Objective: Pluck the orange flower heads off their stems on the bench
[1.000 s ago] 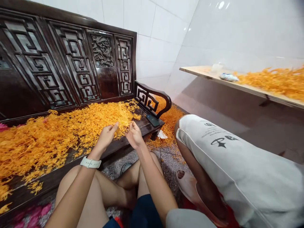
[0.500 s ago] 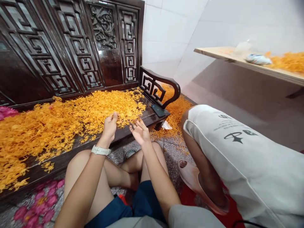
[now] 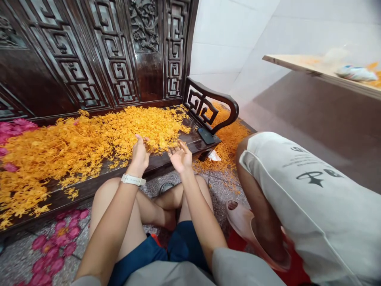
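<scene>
Along bench (image 3: 193, 139) | orange flower heap (image 3: 89, 145), long axis lengthwise | left hand (image 3: 140, 156): grip unclear | right hand (image 3: 181, 159): fingers apart

A long, dark brown bench of glossy carved wood (image 3: 150, 81) spans the left and far side, its back a fretwork of squared scrolls, its far right end closed by a curved openwork armrest (image 3: 230, 103). Behind rise pale, glossy tiled walls (image 3: 223, 51) – dimmer beneath the light wooden board (image 3: 297, 62) at far right – over a grey speckled floor (image 3: 18, 254).
</scene>
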Demonstrator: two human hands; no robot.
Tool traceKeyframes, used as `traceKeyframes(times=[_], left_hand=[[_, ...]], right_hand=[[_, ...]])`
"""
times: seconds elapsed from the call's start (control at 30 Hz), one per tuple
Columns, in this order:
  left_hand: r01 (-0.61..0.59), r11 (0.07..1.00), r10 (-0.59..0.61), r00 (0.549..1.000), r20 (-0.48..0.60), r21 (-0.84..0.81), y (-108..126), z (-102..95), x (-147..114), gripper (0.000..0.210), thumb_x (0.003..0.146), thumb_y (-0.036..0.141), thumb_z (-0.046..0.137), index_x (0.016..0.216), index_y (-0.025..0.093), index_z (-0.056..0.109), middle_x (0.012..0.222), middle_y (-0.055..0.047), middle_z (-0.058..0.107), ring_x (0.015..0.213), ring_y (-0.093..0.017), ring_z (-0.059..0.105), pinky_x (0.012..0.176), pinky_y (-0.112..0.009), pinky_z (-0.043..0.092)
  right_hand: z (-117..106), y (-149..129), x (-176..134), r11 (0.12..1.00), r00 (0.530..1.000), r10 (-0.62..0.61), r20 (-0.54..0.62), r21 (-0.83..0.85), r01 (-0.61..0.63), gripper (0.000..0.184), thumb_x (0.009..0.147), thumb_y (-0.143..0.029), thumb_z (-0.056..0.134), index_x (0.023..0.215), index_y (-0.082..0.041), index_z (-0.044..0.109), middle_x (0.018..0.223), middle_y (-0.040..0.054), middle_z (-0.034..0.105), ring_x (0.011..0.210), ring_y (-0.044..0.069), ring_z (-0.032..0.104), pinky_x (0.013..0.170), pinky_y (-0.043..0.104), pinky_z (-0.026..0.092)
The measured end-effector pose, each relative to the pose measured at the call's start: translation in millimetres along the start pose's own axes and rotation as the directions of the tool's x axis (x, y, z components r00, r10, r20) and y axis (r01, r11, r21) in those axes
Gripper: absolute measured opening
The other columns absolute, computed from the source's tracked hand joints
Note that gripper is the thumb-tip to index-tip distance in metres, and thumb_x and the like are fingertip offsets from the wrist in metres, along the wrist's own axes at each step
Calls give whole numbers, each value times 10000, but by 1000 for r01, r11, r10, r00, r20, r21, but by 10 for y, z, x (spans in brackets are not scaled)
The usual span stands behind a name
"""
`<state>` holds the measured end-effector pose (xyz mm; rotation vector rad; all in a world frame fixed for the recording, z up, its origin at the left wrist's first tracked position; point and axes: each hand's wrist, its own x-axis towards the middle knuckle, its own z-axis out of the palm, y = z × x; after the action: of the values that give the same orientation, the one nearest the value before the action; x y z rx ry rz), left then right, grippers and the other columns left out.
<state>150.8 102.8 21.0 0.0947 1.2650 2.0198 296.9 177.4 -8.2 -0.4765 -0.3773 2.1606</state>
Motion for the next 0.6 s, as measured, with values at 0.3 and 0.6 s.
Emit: traceKeyframes(times=[0.3,0.6], left_hand=[[298,927,-281,954,106,-226,82,-43,21,450,1154,522,341,932,217,587,734,-25,579,736,-188,658,701,-311,549],[170,983,-178,973,147,65,170,-61,-73,558,1038,749,499,856,230,588,565,43,349,561,-166,503,518,-252,375]], right_hand=[[23,22,-32,929,970,-194,146,-290,230,244,834,-200,736,1055,-280,669,714,-59,575,629,120,512,691,232,522],[81,-138,-35,848,942,-324,90,-413,332,434,856,-167,720,1255,-314,636,865,-34,667,841,132,664,791,246,543]])
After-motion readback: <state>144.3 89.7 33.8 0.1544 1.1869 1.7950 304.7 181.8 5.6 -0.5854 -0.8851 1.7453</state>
